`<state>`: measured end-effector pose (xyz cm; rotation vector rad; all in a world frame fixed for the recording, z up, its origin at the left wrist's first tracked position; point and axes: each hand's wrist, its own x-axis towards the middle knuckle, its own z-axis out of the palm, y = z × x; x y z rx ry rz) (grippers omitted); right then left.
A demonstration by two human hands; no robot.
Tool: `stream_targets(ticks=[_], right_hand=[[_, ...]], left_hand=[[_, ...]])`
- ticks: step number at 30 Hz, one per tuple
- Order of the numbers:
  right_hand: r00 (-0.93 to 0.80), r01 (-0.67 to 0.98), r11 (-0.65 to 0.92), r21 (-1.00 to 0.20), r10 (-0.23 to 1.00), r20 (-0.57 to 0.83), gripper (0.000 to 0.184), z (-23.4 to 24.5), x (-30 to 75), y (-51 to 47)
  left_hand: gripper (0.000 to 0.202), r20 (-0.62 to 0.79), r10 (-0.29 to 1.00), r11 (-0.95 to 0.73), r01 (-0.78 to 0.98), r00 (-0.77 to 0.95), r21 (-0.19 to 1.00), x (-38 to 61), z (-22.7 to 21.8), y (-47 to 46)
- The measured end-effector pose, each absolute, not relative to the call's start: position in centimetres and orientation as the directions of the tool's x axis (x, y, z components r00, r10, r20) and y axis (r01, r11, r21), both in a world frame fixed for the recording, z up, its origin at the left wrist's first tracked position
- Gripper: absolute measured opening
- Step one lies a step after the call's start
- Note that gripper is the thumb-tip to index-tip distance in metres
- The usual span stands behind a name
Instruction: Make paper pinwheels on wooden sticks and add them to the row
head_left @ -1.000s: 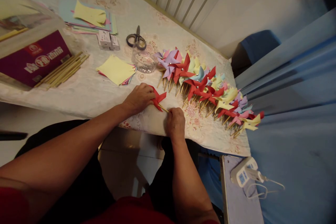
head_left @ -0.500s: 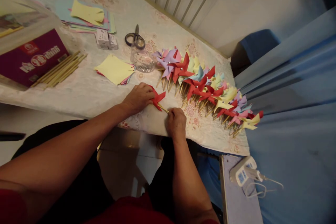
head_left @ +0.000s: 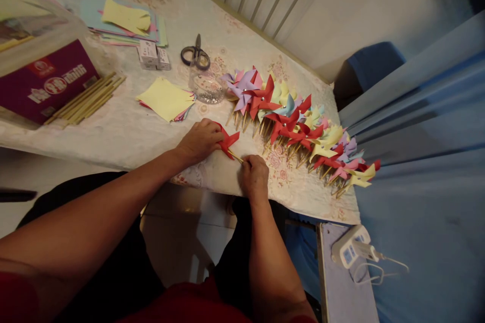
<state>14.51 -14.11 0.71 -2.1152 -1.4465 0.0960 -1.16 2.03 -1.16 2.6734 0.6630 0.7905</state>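
A red paper pinwheel (head_left: 230, 142) lies near the table's front edge, its thin wooden stick (head_left: 236, 157) running down to the right. My left hand (head_left: 200, 140) is closed on the red paper head from the left. The fingers of my right hand (head_left: 253, 175) pinch the lower end of the stick. Just to the right, a long row of finished pinwheels (head_left: 299, 128) in red, yellow, purple, pink and blue lies on the tablecloth.
A stack of yellow and pink paper squares (head_left: 165, 99), a clear dish of pins (head_left: 206, 92), scissors (head_left: 196, 55), small white boxes (head_left: 152, 54), a bundle of wooden sticks (head_left: 89, 99), a purple box in a clear tub (head_left: 45, 81), more paper sheets (head_left: 125, 22). A power strip (head_left: 350, 247) lies lower right.
Almost nothing has moved; both hands stay on the red pinwheel, and the camera view has shifted slightly.
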Motion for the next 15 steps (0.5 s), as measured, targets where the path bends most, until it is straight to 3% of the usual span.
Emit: stream_targets(ticks=[7, 15], right_hand=[[0.442, 0.827, -0.278, -0.488, 0.858, 0.261, 0.017, 0.8, 14.2, -13.9], [0.431, 0.813, -0.281, -0.509, 0.879, 0.203, 0.016, 1.0, 15.7, -15.0]], left_hand=[[0.015, 0.433, 0.487, -0.868, 0.364, 0.759, 0.337, -1.2, -1.1, 1.9], [0.013, 0.437, 0.513, -0.848, 0.356, 0.739, 0.394, -1.2, -1.0, 1.8]])
